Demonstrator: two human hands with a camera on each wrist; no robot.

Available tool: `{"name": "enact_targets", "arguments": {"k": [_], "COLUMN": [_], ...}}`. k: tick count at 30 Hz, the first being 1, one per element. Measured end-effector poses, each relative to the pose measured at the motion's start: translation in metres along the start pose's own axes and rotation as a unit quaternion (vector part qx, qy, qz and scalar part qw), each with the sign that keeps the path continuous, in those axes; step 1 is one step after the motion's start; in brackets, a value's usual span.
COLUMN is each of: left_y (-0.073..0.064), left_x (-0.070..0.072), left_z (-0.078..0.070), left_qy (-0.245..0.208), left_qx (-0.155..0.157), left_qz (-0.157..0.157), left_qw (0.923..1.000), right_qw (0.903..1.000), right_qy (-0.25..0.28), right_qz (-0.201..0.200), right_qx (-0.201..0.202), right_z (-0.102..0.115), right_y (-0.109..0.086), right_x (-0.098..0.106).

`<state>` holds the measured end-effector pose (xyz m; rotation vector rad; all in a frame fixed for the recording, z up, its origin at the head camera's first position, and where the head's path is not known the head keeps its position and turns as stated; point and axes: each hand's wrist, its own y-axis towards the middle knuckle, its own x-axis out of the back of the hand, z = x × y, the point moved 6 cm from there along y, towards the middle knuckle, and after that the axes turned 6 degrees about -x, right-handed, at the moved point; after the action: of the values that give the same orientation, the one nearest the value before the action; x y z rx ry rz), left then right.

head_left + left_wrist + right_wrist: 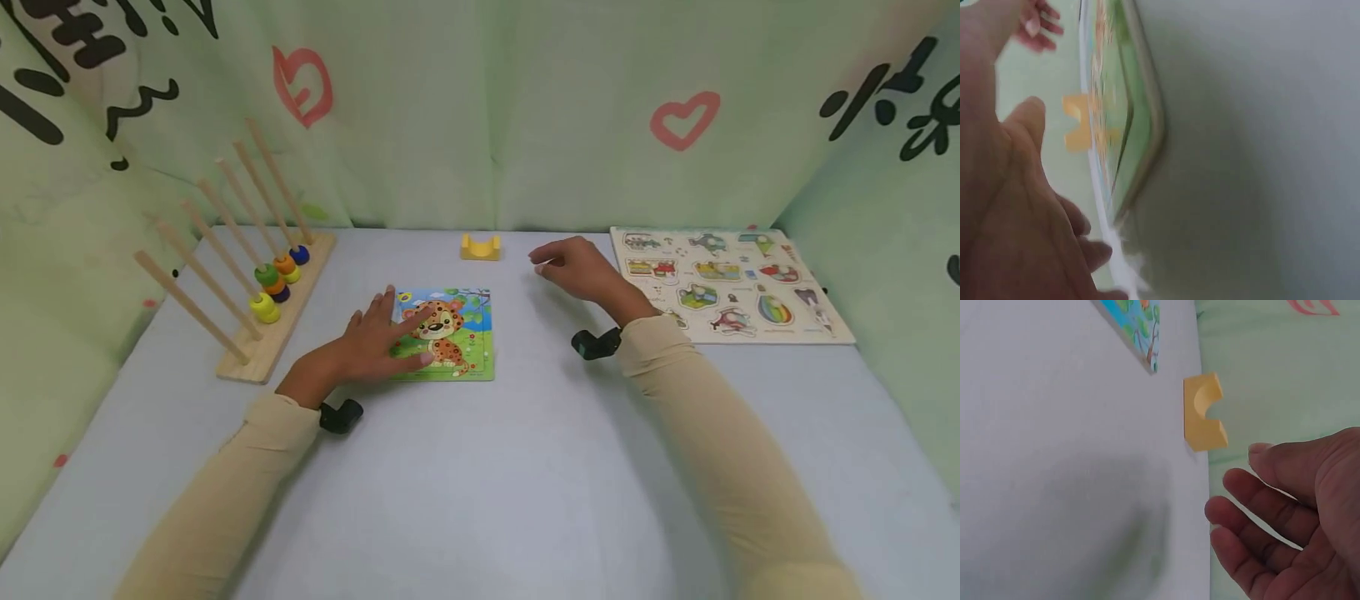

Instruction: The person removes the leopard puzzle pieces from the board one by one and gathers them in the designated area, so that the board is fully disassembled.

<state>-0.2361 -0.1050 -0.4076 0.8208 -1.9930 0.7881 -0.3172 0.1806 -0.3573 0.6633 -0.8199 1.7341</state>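
A square jigsaw puzzle (474, 354) with a cartoon leopard lies on the table, mid-left in the head view. My left hand (367, 342) spreads its fingers over the puzzle's left part, hiding some of the picture. In the left wrist view the thumb and fingers are extended beside the puzzle's edge (1159, 119). Toward the back stands a yellow block (480, 248) with a rounded notch in its top. To its right hovers my right hand (577, 265), fingers loosely bent, holding nothing. The right wrist view has the notched block (1200, 428) just past those fingertips.
At the left, a wooden peg board (258, 354) carries several upright rods, with coloured beads (264, 307) low on some. A picture board (735, 333) of vehicles and toys lies at the back right, close to my right forearm. A pale green curtain (487, 108) hangs behind the table.
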Motion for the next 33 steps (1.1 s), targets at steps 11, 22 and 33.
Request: {"name": "enact_targets", "arguments": {"k": [11,22,33], "left_y": [-0.004,-0.001,0.005], "left_x": [-0.015,-0.018,-0.023], "left_z": [-0.007,-0.013,-0.017], "left_qy": [0.012,0.020,0.045], "left_qx": [0.036,0.064,0.093], "left_qz": [0.004,0.015,0.043], "left_qw": [0.9993,0.9976,0.9937], "right_qw": [0.9989,0.9952,0.9914], "right_qy": [0.032,0.062,0.097], "right_qz": [0.029,0.063,0.083], "right_qx": [0.020,0.043,0.027], "right_z": [0.040,0.065,0.076], "right_y": [0.012,0.023,0.030], "right_x": [-0.031,-0.049,-0.062]}}
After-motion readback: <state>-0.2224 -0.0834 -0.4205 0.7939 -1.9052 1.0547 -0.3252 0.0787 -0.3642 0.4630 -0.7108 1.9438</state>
